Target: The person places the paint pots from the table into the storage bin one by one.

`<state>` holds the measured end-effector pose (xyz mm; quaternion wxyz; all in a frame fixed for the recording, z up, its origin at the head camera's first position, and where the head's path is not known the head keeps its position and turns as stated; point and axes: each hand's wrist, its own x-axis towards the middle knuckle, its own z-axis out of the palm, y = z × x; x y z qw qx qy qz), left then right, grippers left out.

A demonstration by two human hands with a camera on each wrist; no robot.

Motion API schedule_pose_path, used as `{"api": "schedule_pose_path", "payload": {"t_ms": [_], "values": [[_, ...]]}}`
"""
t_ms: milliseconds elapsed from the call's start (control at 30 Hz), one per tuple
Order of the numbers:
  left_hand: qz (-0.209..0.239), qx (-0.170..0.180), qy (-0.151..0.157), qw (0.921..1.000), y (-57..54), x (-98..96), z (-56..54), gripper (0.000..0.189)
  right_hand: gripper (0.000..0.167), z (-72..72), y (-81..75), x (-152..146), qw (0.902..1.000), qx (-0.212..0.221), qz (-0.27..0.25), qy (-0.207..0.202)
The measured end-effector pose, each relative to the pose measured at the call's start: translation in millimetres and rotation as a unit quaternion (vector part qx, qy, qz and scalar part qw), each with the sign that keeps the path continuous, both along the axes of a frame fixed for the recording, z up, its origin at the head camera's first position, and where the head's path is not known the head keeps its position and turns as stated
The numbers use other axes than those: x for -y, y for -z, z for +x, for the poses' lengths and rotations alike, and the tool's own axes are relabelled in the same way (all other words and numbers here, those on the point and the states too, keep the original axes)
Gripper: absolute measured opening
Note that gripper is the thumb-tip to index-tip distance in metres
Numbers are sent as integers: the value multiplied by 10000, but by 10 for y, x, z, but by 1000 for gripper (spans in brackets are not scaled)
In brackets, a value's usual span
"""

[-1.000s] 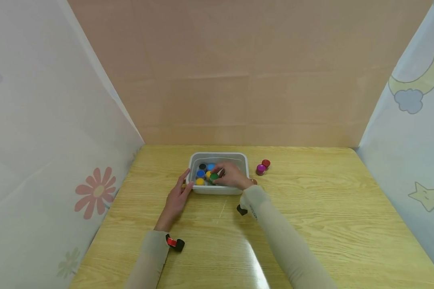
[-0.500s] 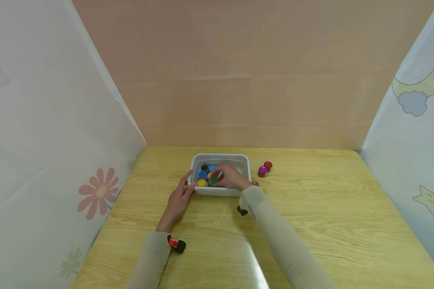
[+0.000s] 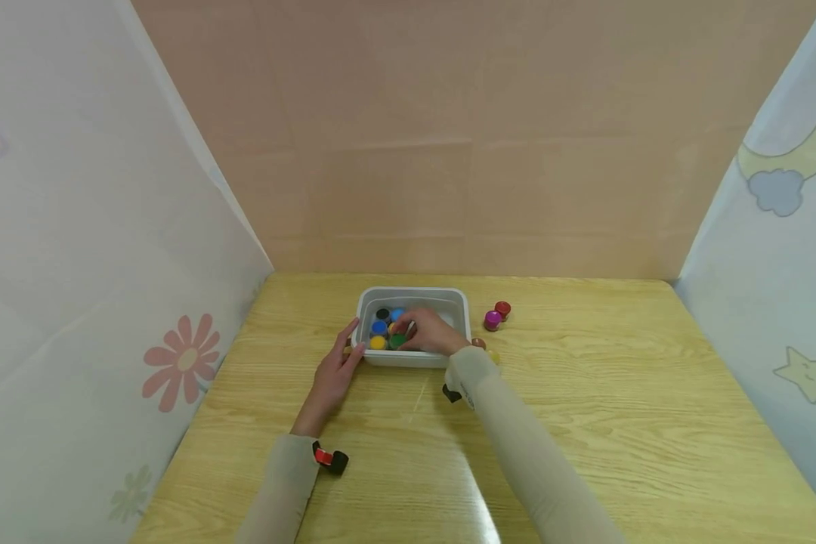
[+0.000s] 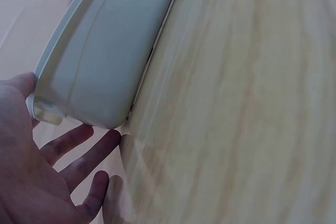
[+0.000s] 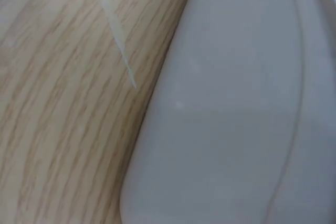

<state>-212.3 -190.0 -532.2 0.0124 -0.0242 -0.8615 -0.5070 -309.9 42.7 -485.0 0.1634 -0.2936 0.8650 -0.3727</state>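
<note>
In the head view, a white plastic tub holds several small pots with coloured lids. My right hand reaches over the near rim and pinches a green-lidded pot down in the tub. Beside it stand a yellow-lidded pot, a blue-lidded pot, a black one and a light-blue one. My left hand touches the tub's near left corner. In the left wrist view, its thumb meets the rim and its fingers are spread. The right wrist view has only the tub's outer wall and tabletop.
Right of the tub, a magenta-lidded pot and a red-lidded pot stand on the wooden table. A brown-lidded pot and a yellowish pot are close to my right wrist. A tan backdrop rises behind.
The green-lidded pot, in my right hand, has moved slightly left and down, near the yellow-lidded one. My left hand stays at the tub's corner.
</note>
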Motion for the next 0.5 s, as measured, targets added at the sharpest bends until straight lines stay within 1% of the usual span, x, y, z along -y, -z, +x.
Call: {"api": "schedule_pose_path", "payload": {"t_ms": [133,367,500], "values": [[-14,-64,62,10000,-3,-4,3,58,25,-13,27,0,10000,-36,-5,-6],[-37,58,28,10000,3,12,10,56,24,-49,103,22,9999,-52,47,-79],[-70,64,50,9999,-16,29,2,56,23,-55,87,39,9999,-85,54,-124]]}}
